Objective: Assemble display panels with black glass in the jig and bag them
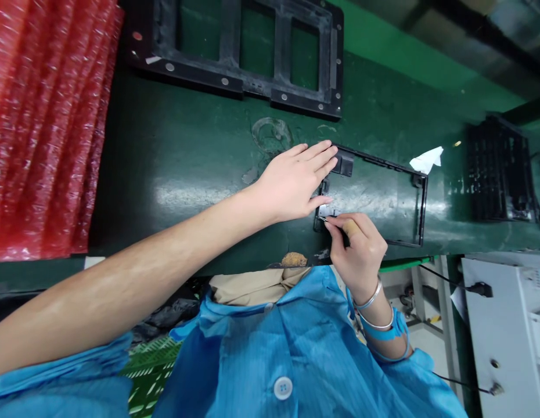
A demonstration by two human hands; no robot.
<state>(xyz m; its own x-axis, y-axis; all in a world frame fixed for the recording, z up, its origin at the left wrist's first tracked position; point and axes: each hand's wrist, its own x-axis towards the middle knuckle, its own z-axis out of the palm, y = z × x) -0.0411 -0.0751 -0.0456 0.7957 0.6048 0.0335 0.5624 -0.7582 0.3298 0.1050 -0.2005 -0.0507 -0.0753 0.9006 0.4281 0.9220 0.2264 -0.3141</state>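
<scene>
A thin black rectangular plastic frame [422, 212] lies flat on the green bench. My left hand [296, 180] rests over its left end, palm down, fingers stretched out together and the thumb apart. The fingertips touch the upper left corner, near a small black block [345, 164]. At the lower left corner my right hand [359, 249] is closed in a pinch. From its fingertips pokes a small thin metal tip [323, 219], which meets the frame's edge; the rest of that piece is hidden in the fingers. Bracelets and a blue band [385, 332] circle the right wrist.
Behind the hands sits a large black fixture [256, 78] with rectangular openings. Red bubble-wrap bags [47, 128] are stacked at left. A white scrap [427, 160] touches the frame's upper right corner. Several black frames [499, 168] stand farther right. The bench edge runs close to my body.
</scene>
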